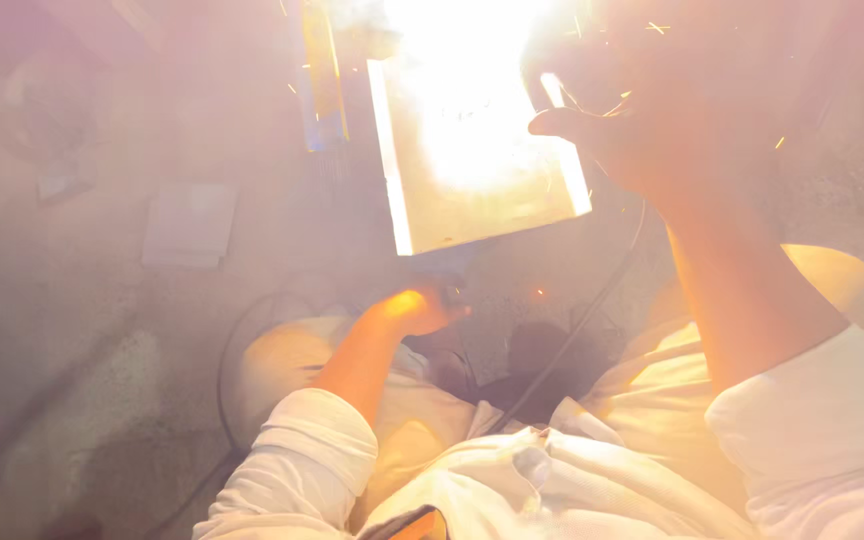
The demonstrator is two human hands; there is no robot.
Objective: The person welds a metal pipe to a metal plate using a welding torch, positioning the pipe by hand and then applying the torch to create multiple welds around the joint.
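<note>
White rolled sleeves [304, 440], a pale metal sheet [472, 190] under white-yellow glare, grey mottled floor [72, 400].

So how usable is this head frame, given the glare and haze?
Head view: white glare blows out the top of the flat rectangular metal plate; hazy smoke washes out the floor; the raised right hand is backlit and soft; the left hand glows orange; scattered sparks streak.

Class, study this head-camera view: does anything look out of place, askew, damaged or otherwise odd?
A blinding glare washes out the top of the metal plate, throwing sparks around the raised right hand. Haze veils the floor. The plate sits askew, its lower edge slanting. The left hand is just below it; what either hand holds cannot be made out.
</note>
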